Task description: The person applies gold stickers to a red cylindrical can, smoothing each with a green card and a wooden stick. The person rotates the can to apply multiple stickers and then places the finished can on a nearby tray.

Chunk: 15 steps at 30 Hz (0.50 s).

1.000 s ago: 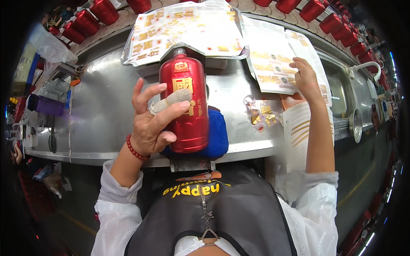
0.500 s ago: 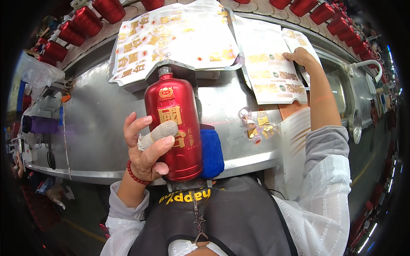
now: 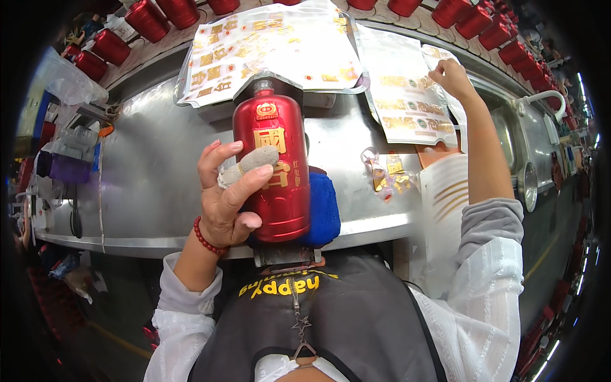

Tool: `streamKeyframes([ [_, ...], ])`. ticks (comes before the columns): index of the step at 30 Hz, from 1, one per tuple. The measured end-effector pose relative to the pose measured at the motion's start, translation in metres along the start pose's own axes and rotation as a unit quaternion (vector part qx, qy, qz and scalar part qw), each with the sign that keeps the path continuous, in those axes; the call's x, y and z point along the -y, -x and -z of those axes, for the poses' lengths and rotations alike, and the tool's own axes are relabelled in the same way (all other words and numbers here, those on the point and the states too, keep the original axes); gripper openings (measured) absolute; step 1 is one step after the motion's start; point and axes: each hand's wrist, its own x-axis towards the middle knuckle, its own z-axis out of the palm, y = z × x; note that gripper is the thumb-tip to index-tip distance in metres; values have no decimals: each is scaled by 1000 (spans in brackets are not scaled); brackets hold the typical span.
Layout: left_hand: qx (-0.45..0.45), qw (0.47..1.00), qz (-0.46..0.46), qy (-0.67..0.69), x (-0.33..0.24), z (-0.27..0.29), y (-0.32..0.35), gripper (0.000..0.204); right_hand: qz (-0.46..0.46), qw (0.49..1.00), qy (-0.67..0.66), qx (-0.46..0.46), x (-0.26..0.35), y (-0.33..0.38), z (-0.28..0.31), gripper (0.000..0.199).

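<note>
A red bottle (image 3: 272,213) with gold lettering and a grey neck leans on a stand, its neck in a dark angled bracket (image 3: 291,88). My left hand (image 3: 223,204), a red bead bracelet at its wrist, lies against the bottle's left side with fingers spread. A grey cloth finger cover (image 3: 251,167) on one finger presses on the lettering, partly hiding it. My right hand (image 3: 453,77) is over the upper right part of the gold-printed sheets (image 3: 398,89), fingers curled into a pinch. What lies between those fingertips, if anything, is too small to tell.
A blue cloth (image 3: 324,207) sits right of the bottle. A tray bearing white gold-printed sheets (image 3: 273,48) stands behind it. Scraps of gold film (image 3: 389,175) lie on the metal table (image 3: 156,184). A sink (image 3: 503,130) is at right; several red bottles (image 3: 146,19) line the back.
My right hand has gone from fingers reaching onto the sheets to a curled pinch a little farther up. The view has shifted slightly; my left hand stays at the bottle.
</note>
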Motion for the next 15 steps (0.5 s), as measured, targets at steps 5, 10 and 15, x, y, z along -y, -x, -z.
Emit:
streamKeyframes([
  [5,-31,995,57,77,-12,9,-21,43,222,971,31,-85,104,29,83,24],
  [10,-29,994,71,73,-18,11,-80,54,326,941,-28,-86,207,79,156,22],
  [15,64,990,49,114,-17,4,-134,51,435,886,-139,-87,266,133,205,21],
])
